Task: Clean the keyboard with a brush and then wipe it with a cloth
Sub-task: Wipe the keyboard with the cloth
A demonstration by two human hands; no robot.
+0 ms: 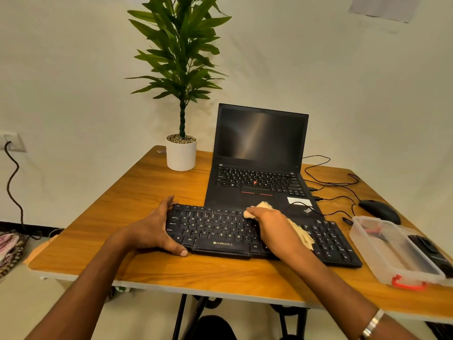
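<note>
A black keyboard (264,233) is laid near the front edge of the wooden counter (157,192), just in front of an open laptop (259,163) whose screen is dark. The keyboard's left end is clasped by the left hand (157,229), fingers curled over the far edge and thumb along the near edge. A beige cloth (301,233) is pressed onto the keys right of the letter block by the right hand (272,227); its grip is closed on the cloth (the fabric shows beyond the fingertips and beside the palm). A potted plant (181,153) is seen at the counter's far left, a black mouse (380,211) at the right, and a clear plastic box (397,251) beside the keyboard.
</note>
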